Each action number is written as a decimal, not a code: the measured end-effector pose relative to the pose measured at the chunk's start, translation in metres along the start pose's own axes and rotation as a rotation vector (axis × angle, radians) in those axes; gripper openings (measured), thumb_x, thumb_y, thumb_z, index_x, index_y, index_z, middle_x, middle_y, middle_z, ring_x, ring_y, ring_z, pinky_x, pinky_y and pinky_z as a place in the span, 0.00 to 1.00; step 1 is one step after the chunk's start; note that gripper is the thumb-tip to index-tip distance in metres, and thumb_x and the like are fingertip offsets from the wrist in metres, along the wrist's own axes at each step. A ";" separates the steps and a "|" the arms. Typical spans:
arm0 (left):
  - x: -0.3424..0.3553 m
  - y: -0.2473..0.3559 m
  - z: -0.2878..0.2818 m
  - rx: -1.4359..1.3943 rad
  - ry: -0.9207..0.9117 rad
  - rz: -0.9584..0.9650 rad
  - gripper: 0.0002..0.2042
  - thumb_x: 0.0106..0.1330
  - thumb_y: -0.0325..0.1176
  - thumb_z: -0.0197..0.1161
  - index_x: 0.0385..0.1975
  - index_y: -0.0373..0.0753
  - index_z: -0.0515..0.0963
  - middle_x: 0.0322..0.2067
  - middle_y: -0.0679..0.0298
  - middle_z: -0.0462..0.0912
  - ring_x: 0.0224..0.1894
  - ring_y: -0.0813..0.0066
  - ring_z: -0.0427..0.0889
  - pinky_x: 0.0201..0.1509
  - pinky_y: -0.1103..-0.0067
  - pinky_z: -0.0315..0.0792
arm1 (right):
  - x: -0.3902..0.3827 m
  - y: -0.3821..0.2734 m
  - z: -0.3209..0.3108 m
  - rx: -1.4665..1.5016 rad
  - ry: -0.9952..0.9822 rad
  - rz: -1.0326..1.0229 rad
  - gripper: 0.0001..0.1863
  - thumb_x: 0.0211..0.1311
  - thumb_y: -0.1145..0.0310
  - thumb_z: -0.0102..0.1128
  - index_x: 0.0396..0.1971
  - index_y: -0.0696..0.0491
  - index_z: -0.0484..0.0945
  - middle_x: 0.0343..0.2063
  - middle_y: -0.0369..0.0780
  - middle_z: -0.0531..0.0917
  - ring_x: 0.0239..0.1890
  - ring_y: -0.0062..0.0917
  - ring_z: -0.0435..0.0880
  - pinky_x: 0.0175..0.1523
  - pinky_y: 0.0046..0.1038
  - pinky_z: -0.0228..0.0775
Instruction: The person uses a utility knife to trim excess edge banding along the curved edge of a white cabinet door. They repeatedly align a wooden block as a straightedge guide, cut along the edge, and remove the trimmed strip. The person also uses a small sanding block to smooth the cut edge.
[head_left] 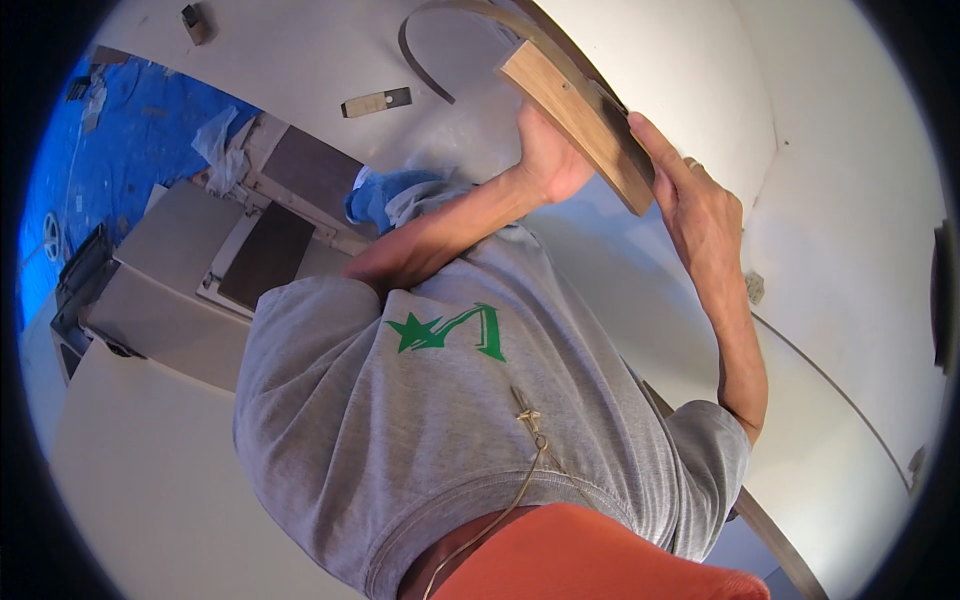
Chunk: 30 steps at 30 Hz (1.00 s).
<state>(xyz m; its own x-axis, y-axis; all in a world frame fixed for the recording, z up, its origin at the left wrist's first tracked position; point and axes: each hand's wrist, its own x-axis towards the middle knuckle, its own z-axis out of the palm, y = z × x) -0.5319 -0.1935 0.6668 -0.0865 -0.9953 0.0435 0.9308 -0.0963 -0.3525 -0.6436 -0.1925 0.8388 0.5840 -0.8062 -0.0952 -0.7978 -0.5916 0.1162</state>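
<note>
A wooden board [580, 125] with pale grain is held up in front of me, tilted, its lower end toward the right. My left hand [552, 158] grips it from the near side, fingers hidden behind it. Along its far face, my right hand [697, 205] is closed on a dark flat piece [628, 140], index finger stretched along it; I cannot tell what kind of piece it is. A thin, bendy brown strip [420, 62] curls out past the board's upper end; where it ends behind the board is hidden.
On the pale surface lie a beige-and-dark flat tool [377, 102] and a small dark block [195, 24]. Grey cabinet units [180, 240] and dark panels [312, 178] stand at left, beside blue floor sheeting [150, 130]. A white wall [850, 130] rises on the right.
</note>
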 end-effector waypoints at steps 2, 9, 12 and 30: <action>-0.001 0.003 -0.001 -0.016 -0.010 -0.003 0.22 0.78 0.48 0.43 0.60 0.40 0.68 0.58 0.63 0.75 0.62 0.65 0.74 0.66 0.65 0.69 | -0.003 0.002 0.000 0.024 -0.012 0.013 0.32 0.67 0.72 0.62 0.67 0.26 0.73 0.16 0.36 0.71 0.16 0.26 0.70 0.23 0.35 0.68; -0.003 0.005 0.001 0.127 -0.039 0.070 0.19 0.78 0.42 0.43 0.59 0.39 0.69 0.56 0.62 0.76 0.59 0.65 0.77 0.64 0.64 0.72 | -0.021 0.002 -0.008 -0.029 -0.055 0.099 0.32 0.67 0.72 0.63 0.67 0.25 0.74 0.16 0.35 0.72 0.16 0.26 0.70 0.23 0.35 0.69; -0.002 0.009 0.004 0.059 0.013 -0.006 0.20 0.77 0.45 0.43 0.59 0.39 0.70 0.56 0.62 0.76 0.60 0.65 0.76 0.65 0.65 0.71 | -0.025 0.000 -0.016 -0.011 -0.043 0.128 0.32 0.67 0.72 0.63 0.66 0.24 0.75 0.16 0.35 0.72 0.16 0.27 0.70 0.23 0.36 0.69; -0.001 0.006 0.005 0.099 0.016 0.028 0.21 0.77 0.49 0.41 0.54 0.40 0.71 0.52 0.64 0.77 0.56 0.68 0.76 0.61 0.67 0.72 | 0.014 -0.012 -0.016 -0.086 -0.016 -0.017 0.30 0.68 0.69 0.63 0.68 0.26 0.73 0.15 0.34 0.73 0.15 0.25 0.73 0.20 0.31 0.67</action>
<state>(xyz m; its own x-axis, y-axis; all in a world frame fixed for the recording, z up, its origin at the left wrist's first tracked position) -0.5239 -0.1933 0.6694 -0.0644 -0.9977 0.0197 0.9636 -0.0673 -0.2589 -0.6233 -0.1968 0.8522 0.5944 -0.7961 -0.1137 -0.7714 -0.6044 0.1990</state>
